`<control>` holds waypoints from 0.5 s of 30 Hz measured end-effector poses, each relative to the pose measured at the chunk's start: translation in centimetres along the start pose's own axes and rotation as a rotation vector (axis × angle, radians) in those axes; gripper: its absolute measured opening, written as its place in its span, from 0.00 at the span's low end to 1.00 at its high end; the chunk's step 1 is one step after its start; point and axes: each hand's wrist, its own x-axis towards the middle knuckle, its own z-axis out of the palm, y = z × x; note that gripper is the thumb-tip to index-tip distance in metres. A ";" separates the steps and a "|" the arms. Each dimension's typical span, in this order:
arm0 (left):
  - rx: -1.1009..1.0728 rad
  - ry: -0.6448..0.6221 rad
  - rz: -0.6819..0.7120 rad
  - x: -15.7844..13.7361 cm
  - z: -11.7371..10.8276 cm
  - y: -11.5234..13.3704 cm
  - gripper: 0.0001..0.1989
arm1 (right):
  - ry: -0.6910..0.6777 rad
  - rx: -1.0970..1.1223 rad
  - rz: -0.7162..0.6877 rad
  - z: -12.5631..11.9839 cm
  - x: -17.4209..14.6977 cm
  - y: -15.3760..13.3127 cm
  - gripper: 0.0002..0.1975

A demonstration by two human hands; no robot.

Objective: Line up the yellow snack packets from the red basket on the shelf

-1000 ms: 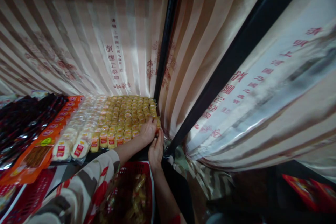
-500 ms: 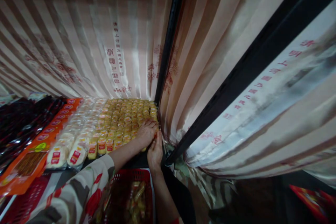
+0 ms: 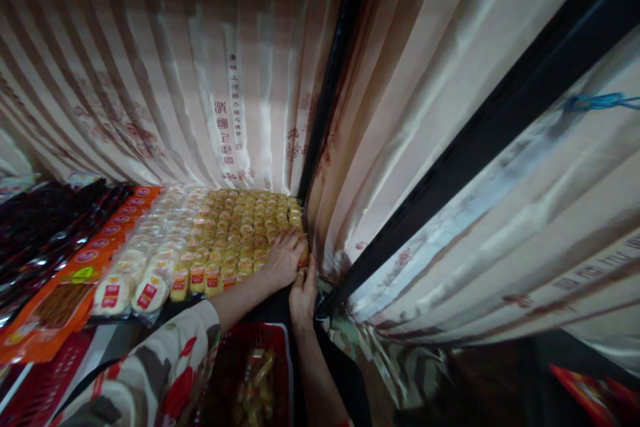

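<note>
Tight rows of small yellow wrapped cakes [image 3: 233,230] cover the right end of the display. At the right edge of these rows, my left hand [image 3: 286,260] reaches over with its fingers bent around a brownish wrapped cake [image 3: 303,255]. From below and to the right, my right hand [image 3: 303,297] meets it, fingers pointing up against the same cake. The two hands nearly touch, and the cake is mostly covered by fingers. Beneath my forearms stands a red plastic basket [image 3: 286,360] with several gold-wrapped pieces [image 3: 259,380] inside.
White round packaged cakes [image 3: 150,287], orange snack packets [image 3: 57,307] and dark shiny packets [image 3: 50,233] lie to the left. Pleated curtains [image 3: 190,80] back the display. A black post [image 3: 325,93] and a slanted black bar [image 3: 450,167] stand close on the right.
The view has shifted slightly. Both hands stay together at the right edge of the rows, and more of the brownish cake shows between their fingers.
</note>
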 end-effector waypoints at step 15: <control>-0.783 -0.069 -0.203 -7.5 3.1 4.2 0.21 | -0.143 -0.354 0.065 1.0 10.2 -9.7 0.27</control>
